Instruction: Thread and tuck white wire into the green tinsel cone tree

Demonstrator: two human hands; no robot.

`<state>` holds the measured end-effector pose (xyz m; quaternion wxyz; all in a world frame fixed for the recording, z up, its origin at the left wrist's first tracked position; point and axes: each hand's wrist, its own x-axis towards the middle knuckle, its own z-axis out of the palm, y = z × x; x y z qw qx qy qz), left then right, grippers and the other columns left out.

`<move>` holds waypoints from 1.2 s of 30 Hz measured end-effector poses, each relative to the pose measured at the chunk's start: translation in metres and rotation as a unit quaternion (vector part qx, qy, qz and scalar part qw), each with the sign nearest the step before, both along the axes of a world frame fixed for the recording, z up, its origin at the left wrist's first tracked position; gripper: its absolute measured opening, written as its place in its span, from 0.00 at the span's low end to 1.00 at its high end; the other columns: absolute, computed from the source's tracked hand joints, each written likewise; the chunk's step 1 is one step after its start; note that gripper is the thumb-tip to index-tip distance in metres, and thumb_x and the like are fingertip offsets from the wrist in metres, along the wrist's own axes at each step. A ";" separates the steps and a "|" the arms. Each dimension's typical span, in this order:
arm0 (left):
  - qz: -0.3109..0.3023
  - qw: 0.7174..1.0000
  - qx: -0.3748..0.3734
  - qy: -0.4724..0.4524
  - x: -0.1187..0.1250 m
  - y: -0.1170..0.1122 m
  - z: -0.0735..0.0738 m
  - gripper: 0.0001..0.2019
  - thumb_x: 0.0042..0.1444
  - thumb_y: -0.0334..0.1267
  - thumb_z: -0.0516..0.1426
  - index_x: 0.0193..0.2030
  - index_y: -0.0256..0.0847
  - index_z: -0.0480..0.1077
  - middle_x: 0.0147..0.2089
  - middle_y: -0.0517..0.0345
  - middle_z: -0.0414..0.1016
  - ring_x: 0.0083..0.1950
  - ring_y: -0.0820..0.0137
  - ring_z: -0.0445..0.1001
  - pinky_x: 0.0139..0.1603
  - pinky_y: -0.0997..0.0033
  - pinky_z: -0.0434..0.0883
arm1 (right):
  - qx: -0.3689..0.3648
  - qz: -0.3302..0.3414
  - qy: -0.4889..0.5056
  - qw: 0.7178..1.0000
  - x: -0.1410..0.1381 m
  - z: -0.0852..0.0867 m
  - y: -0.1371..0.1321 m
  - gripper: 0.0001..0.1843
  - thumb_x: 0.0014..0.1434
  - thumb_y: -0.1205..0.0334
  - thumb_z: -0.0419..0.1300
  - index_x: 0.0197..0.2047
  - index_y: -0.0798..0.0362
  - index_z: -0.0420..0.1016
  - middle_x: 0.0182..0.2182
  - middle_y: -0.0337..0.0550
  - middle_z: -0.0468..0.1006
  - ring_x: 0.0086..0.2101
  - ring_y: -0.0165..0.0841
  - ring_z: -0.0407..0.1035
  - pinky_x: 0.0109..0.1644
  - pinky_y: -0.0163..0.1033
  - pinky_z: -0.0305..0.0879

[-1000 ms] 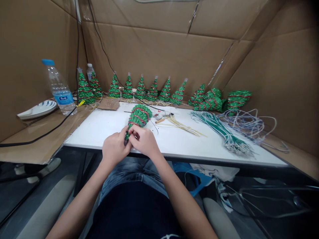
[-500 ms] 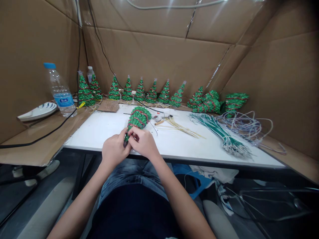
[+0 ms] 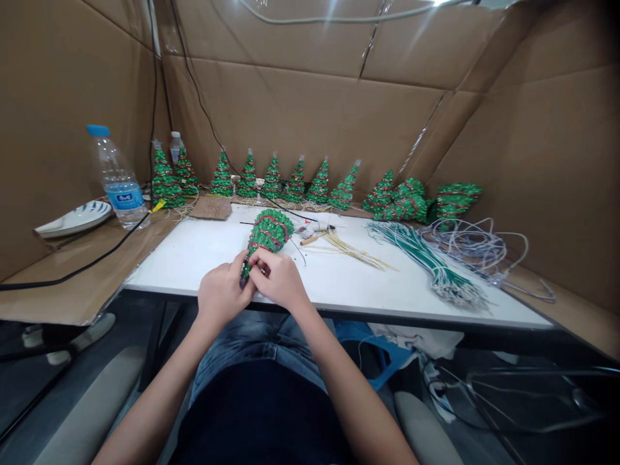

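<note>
A small green tinsel Christmas tree (image 3: 268,232) with red trim lies tipped over the near edge of the white table (image 3: 194,248), its base pointing away from me. My left hand (image 3: 220,295) grips its narrow top from the left. My right hand (image 3: 281,279) pinches the same tip from the right, fingers closed on it. The tip itself is mostly hidden between my fingers.
A row of finished little trees (image 3: 272,178) lines the back against the cardboard wall, with more piled at the right (image 3: 411,199). Green wire bundle (image 3: 426,258), pale cables (image 3: 477,245), straw-coloured strands (image 3: 356,250), a water bottle (image 3: 117,179) and a plate (image 3: 77,217) lie around.
Both hands stay on the tree's tip with only slight finger motion. The view has shifted a little; the tree sits nearly where it was.
</note>
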<state>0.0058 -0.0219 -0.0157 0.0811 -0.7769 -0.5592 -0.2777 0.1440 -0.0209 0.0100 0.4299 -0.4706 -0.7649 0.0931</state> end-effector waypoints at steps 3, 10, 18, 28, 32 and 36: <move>0.001 1.000 -0.003 0.002 0.000 0.000 0.000 0.25 0.60 0.46 0.49 0.62 0.41 0.64 0.35 0.50 0.79 0.36 0.59 0.78 0.33 0.69 0.65 | -0.002 -0.001 -0.001 1.000 0.000 0.000 0.000 0.05 0.51 0.69 0.54 0.29 0.51 0.69 0.18 0.31 0.65 0.22 0.27 0.59 0.30 0.32 0.54; -0.001 1.000 0.000 0.004 0.000 0.000 0.000 0.25 0.60 0.46 0.49 0.62 0.40 0.65 0.35 0.50 0.79 0.37 0.59 0.78 0.34 0.69 0.66 | -0.007 -0.001 -0.003 1.000 0.000 0.000 0.000 0.05 0.51 0.68 0.54 0.29 0.50 0.70 0.18 0.32 0.66 0.22 0.27 0.60 0.30 0.32 0.54; 0.001 1.000 -0.004 0.001 0.000 -0.002 0.002 0.26 0.58 0.47 0.50 0.62 0.41 0.64 0.35 0.50 0.79 0.36 0.58 0.78 0.33 0.68 0.65 | 0.004 -0.002 -0.005 1.000 0.000 -0.001 0.000 0.05 0.51 0.68 0.54 0.28 0.51 0.69 0.18 0.31 0.65 0.21 0.27 0.59 0.30 0.32 0.53; -0.008 1.000 0.003 -0.001 -0.002 -0.001 0.001 0.26 0.56 0.45 0.52 0.62 0.43 0.64 0.35 0.52 0.79 0.36 0.59 0.78 0.32 0.69 0.65 | 0.010 -0.008 -0.029 1.000 0.000 -0.001 -0.002 0.04 0.52 0.67 0.54 0.29 0.50 0.69 0.19 0.32 0.66 0.22 0.27 0.59 0.30 0.32 0.54; -0.003 1.000 -0.007 -0.001 -0.002 0.000 0.002 0.25 0.58 0.45 0.50 0.62 0.42 0.64 0.35 0.51 0.79 0.35 0.59 0.78 0.32 0.69 0.65 | 0.013 0.003 -0.013 1.000 0.000 -0.001 0.000 0.05 0.51 0.68 0.54 0.28 0.51 0.69 0.19 0.33 0.67 0.22 0.27 0.60 0.30 0.32 0.55; -0.005 1.000 -0.011 -0.004 -0.002 0.000 0.002 0.25 0.59 0.46 0.50 0.62 0.41 0.64 0.36 0.51 0.79 0.36 0.59 0.78 0.33 0.69 0.65 | 0.012 0.010 0.006 1.000 0.000 -0.002 0.001 0.05 0.50 0.69 0.54 0.28 0.51 0.69 0.20 0.34 0.68 0.23 0.28 0.62 0.31 0.31 0.57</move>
